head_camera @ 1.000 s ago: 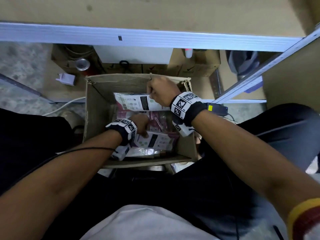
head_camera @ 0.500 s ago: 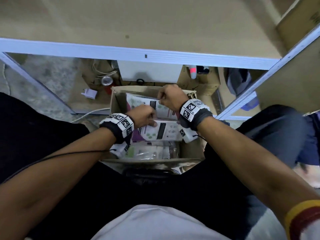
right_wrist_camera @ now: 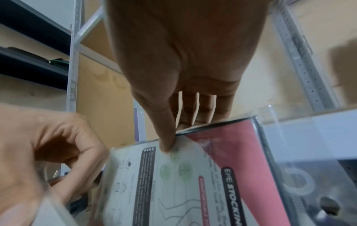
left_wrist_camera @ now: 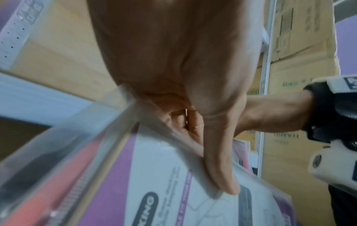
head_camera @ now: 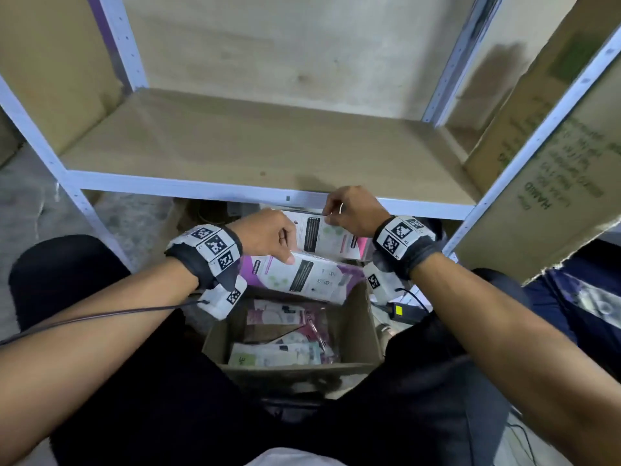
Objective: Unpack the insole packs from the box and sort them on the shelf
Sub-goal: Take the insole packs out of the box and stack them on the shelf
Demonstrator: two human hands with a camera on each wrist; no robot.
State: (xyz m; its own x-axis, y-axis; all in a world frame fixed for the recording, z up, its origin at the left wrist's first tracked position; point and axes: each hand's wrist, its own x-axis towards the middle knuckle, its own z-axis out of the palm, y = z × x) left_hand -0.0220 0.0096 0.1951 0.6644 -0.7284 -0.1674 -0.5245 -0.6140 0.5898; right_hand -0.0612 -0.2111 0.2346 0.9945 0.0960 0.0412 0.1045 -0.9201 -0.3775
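Note:
Each of my hands holds an insole pack above the open cardboard box (head_camera: 356,327). My left hand (head_camera: 268,235) pinches the top edge of a white and purple pack (head_camera: 309,277), thumb on its front (left_wrist_camera: 222,172). My right hand (head_camera: 349,210) pinches the top edge of a white and pink pack (head_camera: 331,237), its thumb pressed on the printed face (right_wrist_camera: 168,145). Both packs hang just below the front rail of the wooden shelf (head_camera: 268,146). Several more packs (head_camera: 279,334) lie in the box.
The shelf's white metal frame (head_camera: 235,191) runs across in front of my hands, with uprights at left and right. A large cardboard carton (head_camera: 551,183) leans at the right. My knees flank the box on the floor.
Both hands have lifted their packs up out of the box toward the shelf's front rail. My view has tilted up, so the shelf board now shows.

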